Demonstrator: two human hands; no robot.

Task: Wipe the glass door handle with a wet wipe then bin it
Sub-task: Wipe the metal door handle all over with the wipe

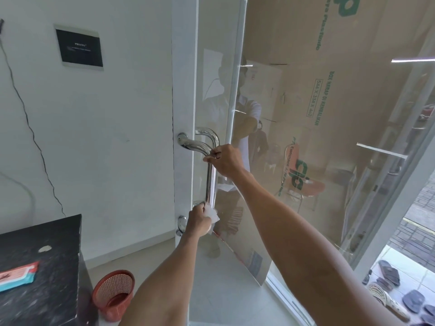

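1. Standing at a glass door (294,137), edge-on and swung partly open, with a white wall (106,137) to the left.
2. Polished metal handle (210,175) bolted to the door: a bar running upright, curved at the top into its mount.
3. Right hand (224,160) closed around the upper part of the bar, just under the curve, fingers wrapped on the metal.
4. Left hand (198,221) lower down, at the foot of the bar, fingers pinched shut on a crumpled white wipe (213,215).
5. Wipe pressed against the bottom end of the handle, bunched between fingers and metal, a loose corner hanging out to the right.
6. Both forearms bare and stretched forward from the bottom of the view.
7. Small round metal fitting (181,223) on the door frame just left of the left hand.
8. Red mesh bin (114,294) on the floor, below and left of the handle, beside a dark speckled counter (47,267).
9. Teal and red packet (17,276) lying flat on the counter, near its left edge.
10. Black plaque (79,48) fixed to the wall, and a thin dark cable (28,118) trailing down past it.
11. Large cardboard boxes (329,78) with green print seen through the glass.
12. Sandals (400,292) scattered on the ground outside, lower right.
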